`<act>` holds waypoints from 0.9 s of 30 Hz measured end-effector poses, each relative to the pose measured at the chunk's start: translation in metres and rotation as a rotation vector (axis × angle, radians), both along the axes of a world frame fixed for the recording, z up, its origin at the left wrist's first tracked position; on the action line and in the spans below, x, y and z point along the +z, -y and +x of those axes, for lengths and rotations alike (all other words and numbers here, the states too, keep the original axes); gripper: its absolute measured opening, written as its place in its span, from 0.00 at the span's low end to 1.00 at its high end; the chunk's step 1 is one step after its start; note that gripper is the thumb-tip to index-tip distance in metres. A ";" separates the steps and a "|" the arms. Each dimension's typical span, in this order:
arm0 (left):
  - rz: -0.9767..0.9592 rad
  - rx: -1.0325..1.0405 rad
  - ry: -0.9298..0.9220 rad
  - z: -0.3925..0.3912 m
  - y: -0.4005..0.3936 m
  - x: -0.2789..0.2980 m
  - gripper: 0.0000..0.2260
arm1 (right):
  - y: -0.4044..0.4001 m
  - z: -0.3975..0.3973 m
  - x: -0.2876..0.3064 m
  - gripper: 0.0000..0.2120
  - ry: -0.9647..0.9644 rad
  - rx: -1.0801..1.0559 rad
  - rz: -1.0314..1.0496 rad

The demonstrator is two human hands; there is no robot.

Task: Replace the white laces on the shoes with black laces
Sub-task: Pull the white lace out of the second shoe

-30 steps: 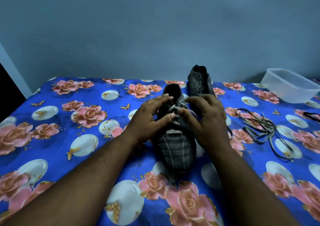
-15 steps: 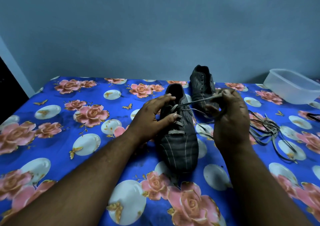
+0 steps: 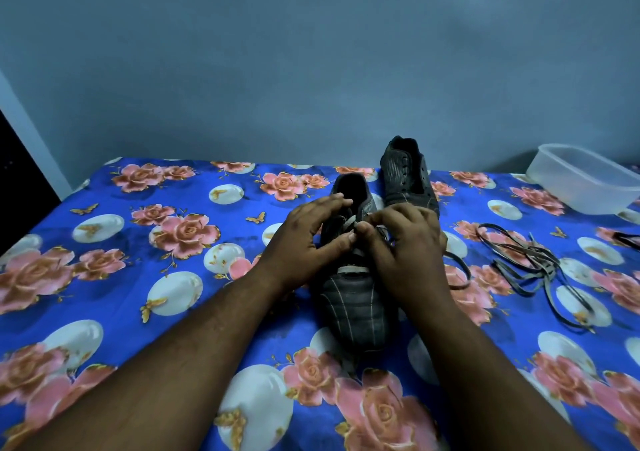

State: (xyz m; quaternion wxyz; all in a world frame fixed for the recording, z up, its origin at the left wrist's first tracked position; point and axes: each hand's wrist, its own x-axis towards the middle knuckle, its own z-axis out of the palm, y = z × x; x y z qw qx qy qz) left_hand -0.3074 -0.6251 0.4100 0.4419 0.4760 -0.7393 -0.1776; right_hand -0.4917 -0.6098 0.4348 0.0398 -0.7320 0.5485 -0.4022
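A dark striped shoe [image 3: 353, 305] lies in front of me, toe toward me, with a white lace [image 3: 353, 269] still crossing its lower eyelets. My left hand [image 3: 304, 239] holds the shoe's left side, thumb against the lacing. My right hand [image 3: 405, 242] has its fingertips at the upper eyelets and pinches the white lace there. A loosened loop of lace [image 3: 459, 270] trails out to the right of that hand. The second dark shoe [image 3: 407, 177] stands behind, without laces. A heap of black laces [image 3: 533, 267] lies on the cloth to the right.
Everything sits on a blue cloth with pink roses [image 3: 138, 242]. A clear plastic tub [image 3: 585, 180] stands at the far right by the wall. Another dark lace end [image 3: 627, 239] shows at the right edge.
My right hand had pulled a length of white lace up and to the right; it has now come back down to the eyelets. The left hand stays on the shoe.
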 end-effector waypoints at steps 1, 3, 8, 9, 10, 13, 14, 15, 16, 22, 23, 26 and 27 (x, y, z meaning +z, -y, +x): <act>-0.005 0.001 0.003 0.000 0.000 0.000 0.25 | 0.002 -0.002 0.000 0.08 0.035 0.038 -0.014; -0.006 0.002 0.002 0.000 0.001 -0.001 0.25 | 0.005 -0.008 0.001 0.08 0.151 0.167 -0.057; 0.007 0.025 0.002 0.001 0.002 -0.002 0.25 | 0.003 -0.024 0.016 0.07 0.962 0.249 -0.092; 0.009 0.029 0.008 0.001 0.002 -0.002 0.25 | 0.004 -0.027 0.018 0.08 1.054 0.189 -0.118; 0.011 0.033 0.011 0.000 0.002 -0.002 0.25 | 0.005 -0.028 0.019 0.08 1.081 0.130 -0.135; 0.017 0.032 0.000 0.000 0.003 -0.003 0.25 | 0.012 -0.030 0.012 0.06 0.837 -0.047 -0.131; 0.014 0.031 0.001 0.000 0.003 -0.003 0.25 | 0.014 -0.031 0.008 0.06 0.716 -0.100 -0.133; 0.010 0.030 0.003 0.001 0.003 -0.004 0.25 | 0.014 -0.031 0.004 0.08 0.604 -0.138 -0.155; 0.006 0.029 0.003 0.001 0.003 -0.004 0.25 | 0.014 -0.030 0.001 0.11 0.508 -0.148 -0.187; -0.003 0.025 0.010 0.000 0.003 -0.003 0.26 | 0.001 -0.010 0.000 0.19 0.083 -0.039 -0.051; -0.005 0.022 0.012 0.000 0.003 -0.003 0.26 | 0.001 -0.008 -0.001 0.15 0.050 -0.027 -0.045; -0.013 0.013 0.011 0.000 0.002 -0.003 0.27 | 0.003 -0.005 -0.001 0.09 0.037 0.016 -0.059; -0.013 0.014 0.010 0.000 0.002 -0.003 0.27 | 0.004 -0.006 -0.001 0.10 0.043 0.039 -0.057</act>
